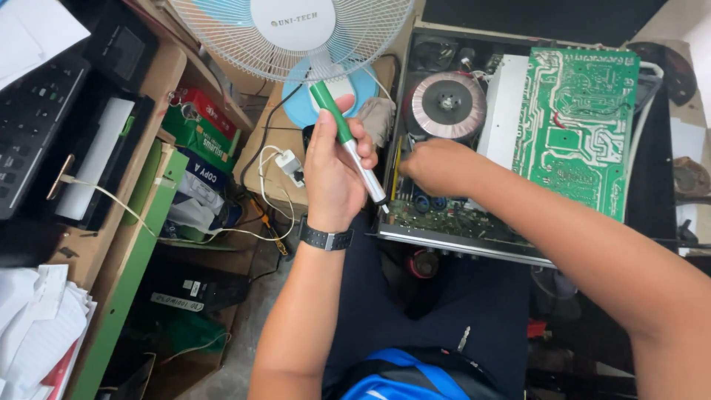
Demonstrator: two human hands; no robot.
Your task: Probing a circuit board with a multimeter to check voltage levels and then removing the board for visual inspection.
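The left hand is wrapped around a green-handled tool, tip down at the near edge of an opened amplifier; the right hand is curled inside it, holding what I cannot tell. Its cover is off, with the green circuit board beyond the right hand tilted up, and a fan stands beyond the left

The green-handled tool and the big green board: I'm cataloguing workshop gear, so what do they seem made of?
The tool in the left hand looks like glossy green plastic over a bright, probably metal, silvery barrel. The board looks like matte green laminate with pale, apparently metal, traces.
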